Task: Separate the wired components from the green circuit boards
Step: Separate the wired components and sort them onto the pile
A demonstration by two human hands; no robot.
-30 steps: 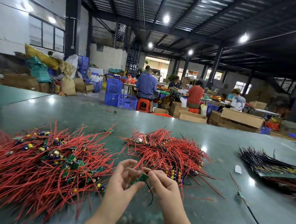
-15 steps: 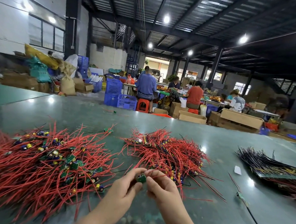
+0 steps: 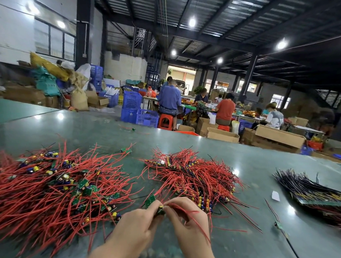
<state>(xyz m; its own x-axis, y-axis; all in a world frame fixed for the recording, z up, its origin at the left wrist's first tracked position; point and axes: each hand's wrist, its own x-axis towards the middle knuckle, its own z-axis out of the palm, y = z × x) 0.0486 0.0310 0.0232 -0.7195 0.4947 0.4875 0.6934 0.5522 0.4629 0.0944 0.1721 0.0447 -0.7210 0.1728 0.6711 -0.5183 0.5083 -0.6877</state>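
- Right now both hands meet over the green table [image 3: 247, 164], near its front edge: left hand [image 3: 135, 224] and right hand [image 3: 188, 217] each pinch the same small green circuit board [image 3: 161, 210] betw. fingertips, so both are closed on it. A red wire [image 3: 193, 219] trails from the board back over the right hand.
- A 2nd small board [image 3: 150, 200] sits just beyond the left fingertips; can't tell if it's joined to the held one or just lying there.
- Risks, as I judge them:
  - Board is tiny and the pinch is fingertip-only, so a hard pull could slip it out, or snap the board instead of freeing the wire.
  - Loose red leads from the middle pile [image 3: 190, 179] lie right beside the hands; a pull could snag them and drag pieces across.
  - Dropped bits could land in the wrong heap and mix sorted w/ unsorted.
- Counts:
  - Hands: 2, both on the board.
  - Heaps on the table: 3. Big red tangle w/ boards on the left [image 3: 49, 192], red middle pile, dark-wire stack on the right [image 3: 319, 193].
  - Individual wires and boards in the heaps: too many and too tangled to count.
  - Strays: 1 small board w/ black lead [image 3: 278, 225] at right, 1 white scrap [image 3: 275, 195], 1 piece far up the table [image 3: 133, 129].
  - People at the far benches: at least 4 seated.
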